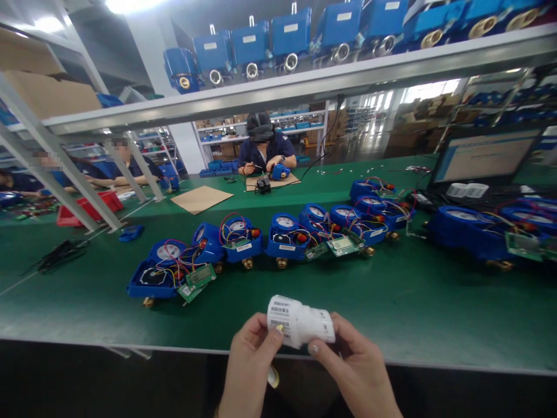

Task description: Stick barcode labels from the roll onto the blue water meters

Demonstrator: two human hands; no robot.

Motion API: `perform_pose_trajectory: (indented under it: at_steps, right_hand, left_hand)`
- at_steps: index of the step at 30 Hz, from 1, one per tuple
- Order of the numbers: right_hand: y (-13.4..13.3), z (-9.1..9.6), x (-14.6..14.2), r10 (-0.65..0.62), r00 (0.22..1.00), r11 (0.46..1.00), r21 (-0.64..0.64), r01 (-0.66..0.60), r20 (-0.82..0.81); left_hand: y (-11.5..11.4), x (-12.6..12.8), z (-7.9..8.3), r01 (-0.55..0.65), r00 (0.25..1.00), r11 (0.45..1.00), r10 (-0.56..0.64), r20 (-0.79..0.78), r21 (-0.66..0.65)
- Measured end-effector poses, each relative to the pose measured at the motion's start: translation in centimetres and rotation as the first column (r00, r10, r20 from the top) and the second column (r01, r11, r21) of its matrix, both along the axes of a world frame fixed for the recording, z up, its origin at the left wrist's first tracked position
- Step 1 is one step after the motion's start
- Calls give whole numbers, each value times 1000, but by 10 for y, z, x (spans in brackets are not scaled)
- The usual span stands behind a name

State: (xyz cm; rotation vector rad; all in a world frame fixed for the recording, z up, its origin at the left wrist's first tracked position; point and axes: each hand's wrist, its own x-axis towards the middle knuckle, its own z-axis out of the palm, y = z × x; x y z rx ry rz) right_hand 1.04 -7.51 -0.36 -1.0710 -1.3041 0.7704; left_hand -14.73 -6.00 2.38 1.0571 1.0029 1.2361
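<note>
Both my hands hold a white roll of barcode labels (285, 313) above the front edge of the green table. My left hand (252, 354) grips its left end, with the thumb on the printed codes. At the narrower right end, my right hand (354, 354) pinches the roll between thumb and fingers. A small yellowish piece (272, 377) shows below my left thumb; I cannot make out what it is. Beyond the roll stand several blue water meters, among them one in the middle (285, 238), with coloured wires and green circuit boards (343, 245) hanging out.
More blue meters (467, 226) crowd the right side, before an open laptop (483, 157). A shelf (304, 90) with blue meters crosses overhead. Across the table (243, 290) a co-worker (265, 145) handles a blue meter. Cardboard (202, 199), black cables (63, 253) and red bins (89, 208) lie left.
</note>
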Motion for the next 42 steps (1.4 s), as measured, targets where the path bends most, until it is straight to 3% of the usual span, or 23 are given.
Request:
perform_pose_trajectory:
  at_steps: [10, 24, 31, 42]
  right_hand:
    - [-1, 1, 2, -7, 1000, 999, 49, 7, 4]
    - [-2, 2, 3, -46, 999, 995, 93, 43, 28]
    - [-4, 5, 2, -31, 992, 991, 129, 14, 126]
    - [-3, 2, 4, -67, 985, 973, 227, 30, 156]
  left_hand:
    - [0, -3, 2, -46, 999, 999, 46, 13, 9]
    - [0, -2, 1, -27, 999, 1000, 27, 18, 9]
    - [-1, 1, 0, -32, 999, 999, 32, 26, 6]
    - [-9, 7, 4, -2, 994, 1000, 3, 112, -10]
